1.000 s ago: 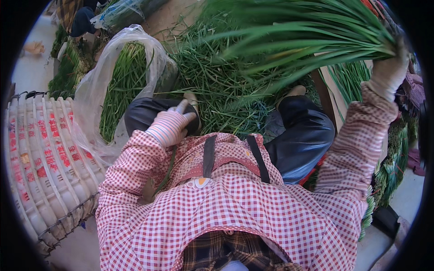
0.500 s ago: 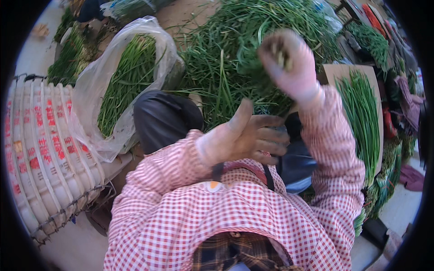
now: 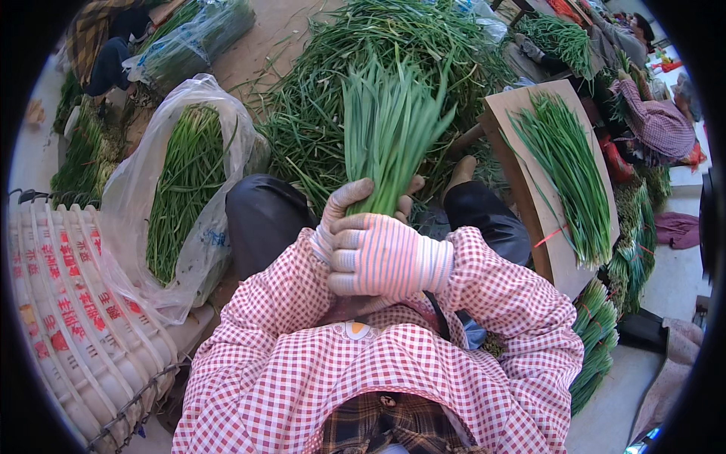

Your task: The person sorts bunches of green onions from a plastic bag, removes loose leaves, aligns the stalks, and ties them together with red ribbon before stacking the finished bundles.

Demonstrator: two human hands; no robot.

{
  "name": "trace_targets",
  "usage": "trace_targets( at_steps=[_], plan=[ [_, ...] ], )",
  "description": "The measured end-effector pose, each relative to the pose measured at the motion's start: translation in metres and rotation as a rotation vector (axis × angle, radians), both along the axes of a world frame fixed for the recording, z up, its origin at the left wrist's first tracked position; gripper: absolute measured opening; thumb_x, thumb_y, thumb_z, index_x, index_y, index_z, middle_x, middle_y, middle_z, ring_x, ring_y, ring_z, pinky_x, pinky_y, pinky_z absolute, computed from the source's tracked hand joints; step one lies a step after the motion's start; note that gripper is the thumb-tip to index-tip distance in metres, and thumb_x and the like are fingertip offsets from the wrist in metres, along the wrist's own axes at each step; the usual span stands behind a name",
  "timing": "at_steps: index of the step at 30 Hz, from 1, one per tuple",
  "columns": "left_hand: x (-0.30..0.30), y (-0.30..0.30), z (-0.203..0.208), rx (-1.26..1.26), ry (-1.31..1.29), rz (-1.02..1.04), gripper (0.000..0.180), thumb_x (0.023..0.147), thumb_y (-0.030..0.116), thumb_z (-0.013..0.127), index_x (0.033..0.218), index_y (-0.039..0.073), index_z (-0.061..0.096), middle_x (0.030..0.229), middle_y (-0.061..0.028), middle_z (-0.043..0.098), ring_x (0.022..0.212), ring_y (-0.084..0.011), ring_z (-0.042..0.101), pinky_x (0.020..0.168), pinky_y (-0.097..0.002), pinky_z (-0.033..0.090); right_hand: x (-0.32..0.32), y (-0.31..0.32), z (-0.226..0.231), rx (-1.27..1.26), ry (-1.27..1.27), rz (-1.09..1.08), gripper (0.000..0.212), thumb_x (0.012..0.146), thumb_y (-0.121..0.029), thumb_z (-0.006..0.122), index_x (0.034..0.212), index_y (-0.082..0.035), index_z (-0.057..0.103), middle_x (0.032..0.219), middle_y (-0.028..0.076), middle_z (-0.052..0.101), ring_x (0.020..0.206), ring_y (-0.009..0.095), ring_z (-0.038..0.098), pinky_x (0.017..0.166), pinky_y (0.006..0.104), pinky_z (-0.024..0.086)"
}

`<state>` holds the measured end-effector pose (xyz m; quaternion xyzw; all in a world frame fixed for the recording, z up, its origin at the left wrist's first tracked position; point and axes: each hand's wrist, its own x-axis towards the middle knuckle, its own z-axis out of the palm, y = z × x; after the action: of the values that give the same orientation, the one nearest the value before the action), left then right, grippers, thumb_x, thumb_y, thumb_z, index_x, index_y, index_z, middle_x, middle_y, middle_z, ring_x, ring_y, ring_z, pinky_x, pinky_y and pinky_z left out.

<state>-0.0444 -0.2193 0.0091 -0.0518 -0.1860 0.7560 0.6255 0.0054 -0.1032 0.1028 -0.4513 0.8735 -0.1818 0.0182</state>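
Beyond the grip, spreading away from the worker, lies a broad heap of loose green leaves (image 3: 306, 121), its stems tangled every way. Well to the left of the grip, at the rim of the view, stands a white ribbed container (image 3: 64, 299) marked in red. Between it and the grip, a clear plastic bag (image 3: 121, 200) gapes, with long green leaves (image 3: 185, 197) lying inside it. To the right of the grip is a wooden board (image 3: 541, 216), raised and slanting in this view; on it rests a flat-lying bunch of leaves (image 3: 578, 170), its pale ends toward the worker. Just left of the grip, and a little beyond it, is the left knee (image 3: 265, 219) in dark cloth; the right knee (image 3: 484, 219) sits on the other side, short of the board.

In the grip itself is the held bunch (image 3: 393, 136), standing fanned away from the worker's chest, its tips over the heap. Right of the grip and nearer the body, tied bundles (image 3: 594, 344) are stacked beside the sleeve. The right hand (image 3: 389, 257), in a striped glove, wraps the lower end, hiding it; the left hand (image 3: 340, 208) encircles the stems, thumb on one side, fingertips on the other. Smallest, a red band (image 3: 550, 236) lies by the board's bunch.
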Motion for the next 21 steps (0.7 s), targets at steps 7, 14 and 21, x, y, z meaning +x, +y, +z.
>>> trace_targets(
  at_steps=[7, 14, 21],
  plan=[
    [0.009, 0.010, 0.015, -0.491, 0.452, 0.256, 0.048, 0.082, 0.016, 0.071, 0.125, 0.000, 0.057, 0.101, -0.0078, 0.069, 0.085, -0.0175, 0.069, 0.078, -0.0323, 0.059, 0.063, 0.023, 0.014, -0.530, -0.348, -0.018, 0.025, 0.069, -0.014, 0.080, 0.090, -0.010, 0.067, 0.084, 0.008, 0.062, 0.078, 0.028, 0.063, 0.080, 0.0407, 0.054],
    [0.037, 0.092, 0.039, -0.418, 1.153, 0.299, 0.061, 0.072, 0.012, 0.079, 0.127, 0.001, 0.057, 0.116, -0.0106, 0.065, 0.098, -0.0207, 0.066, 0.086, -0.0351, 0.055, 0.108, 0.150, -0.029, -1.200, -0.872, -0.748, 0.114, 0.071, -0.070, 0.073, 0.149, 0.001, 0.028, 0.138, 0.012, 0.047, 0.119, 0.020, 0.052, 0.102, 0.0355, 0.041],
    [0.041, 0.260, 0.120, -0.198, 1.848, 0.657, 0.102, 0.060, 0.010, 0.092, 0.142, 0.006, 0.032, 0.124, -0.0090, 0.059, 0.113, -0.0193, 0.056, 0.098, -0.0349, 0.047, 0.102, 0.223, 0.096, -1.380, 0.082, -1.021, 0.050, 0.073, -0.003, 0.082, 0.119, -0.002, 0.062, 0.108, 0.007, 0.069, 0.095, 0.017, 0.066, 0.086, 0.0326, 0.054]
  ],
)
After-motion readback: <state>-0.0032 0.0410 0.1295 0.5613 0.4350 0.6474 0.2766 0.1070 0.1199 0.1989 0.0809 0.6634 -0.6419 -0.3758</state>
